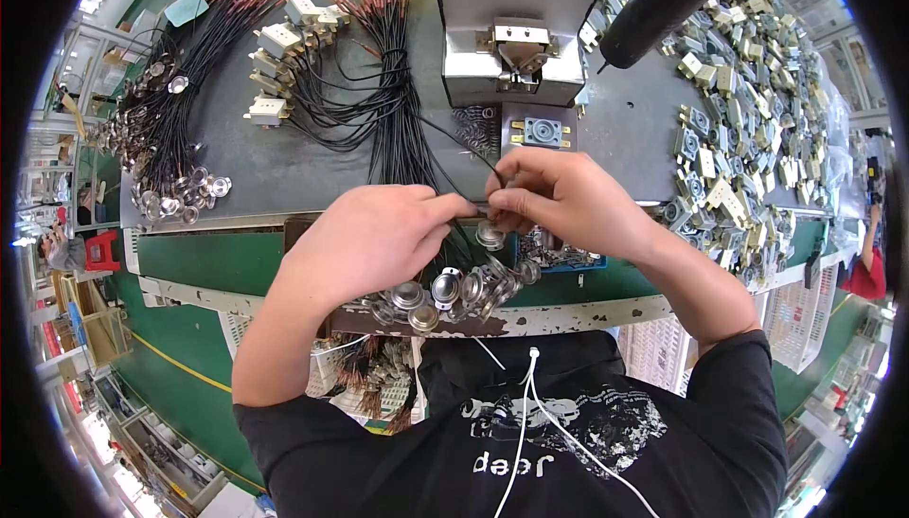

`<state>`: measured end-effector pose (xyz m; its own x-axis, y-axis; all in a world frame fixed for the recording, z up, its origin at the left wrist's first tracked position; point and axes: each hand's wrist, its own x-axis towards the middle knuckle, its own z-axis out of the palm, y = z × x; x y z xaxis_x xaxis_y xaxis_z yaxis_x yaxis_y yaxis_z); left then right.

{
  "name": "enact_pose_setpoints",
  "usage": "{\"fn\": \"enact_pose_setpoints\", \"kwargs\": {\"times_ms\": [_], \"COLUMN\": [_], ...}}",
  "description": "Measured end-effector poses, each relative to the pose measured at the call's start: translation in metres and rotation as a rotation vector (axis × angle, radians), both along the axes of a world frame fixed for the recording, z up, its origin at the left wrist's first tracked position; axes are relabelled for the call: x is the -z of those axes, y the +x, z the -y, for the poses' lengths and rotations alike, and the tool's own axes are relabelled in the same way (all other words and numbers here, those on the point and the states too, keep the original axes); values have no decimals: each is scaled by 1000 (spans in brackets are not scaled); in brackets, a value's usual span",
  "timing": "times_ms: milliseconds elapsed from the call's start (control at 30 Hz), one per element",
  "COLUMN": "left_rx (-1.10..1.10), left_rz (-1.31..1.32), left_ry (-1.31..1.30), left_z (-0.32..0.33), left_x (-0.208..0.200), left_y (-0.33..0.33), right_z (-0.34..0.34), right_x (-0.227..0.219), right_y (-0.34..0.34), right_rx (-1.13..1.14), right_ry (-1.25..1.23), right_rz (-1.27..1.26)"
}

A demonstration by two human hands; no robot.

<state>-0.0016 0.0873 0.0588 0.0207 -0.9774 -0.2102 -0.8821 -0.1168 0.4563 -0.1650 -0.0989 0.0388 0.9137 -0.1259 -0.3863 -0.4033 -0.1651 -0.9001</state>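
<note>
In front of me at the table's near edge, both my hands meet over a black wire [447, 132]. My right hand [568, 198] pinches this wire between thumb and fingers. A round silver metal cap [490, 235] hangs just below its fingertips. My left hand [374, 239] is closed, its index finger reaching to the same spot; its fingertips seem to pinch the wire, partly hidden. Behind the left hand lies a thick bundle of black wires [393, 106] with copper-coloured ends. More metal caps [447, 286] dangle below the hands over the table edge.
A grey-white bench fixture [516, 40] stands ahead, with a square connector block [543, 131] before it. Small springs [476, 128] lie beside that. A blue tray [592, 262] holds small metal parts. Connector blocks [729, 130] pile up at right; another wire bundle [189, 92] lies left.
</note>
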Motion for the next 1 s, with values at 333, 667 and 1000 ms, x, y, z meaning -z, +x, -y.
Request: {"fn": "enact_pose_setpoints", "kwargs": {"times_ms": [333, 667, 1000], "left_rx": [-68, -245, 51], "left_rz": [-21, -100, -15], "left_ry": [185, -542, -594], "left_z": [1, 29, 101], "left_x": [2, -7, 33], "left_y": [8, 26, -2], "right_z": [-1, 26, 26], "right_x": [-21, -9, 33], "right_y": [10, -42, -65], "right_rx": [-15, -20, 168], "right_ry": [304, -808, -581], "right_rz": [126, 343, 240]}}
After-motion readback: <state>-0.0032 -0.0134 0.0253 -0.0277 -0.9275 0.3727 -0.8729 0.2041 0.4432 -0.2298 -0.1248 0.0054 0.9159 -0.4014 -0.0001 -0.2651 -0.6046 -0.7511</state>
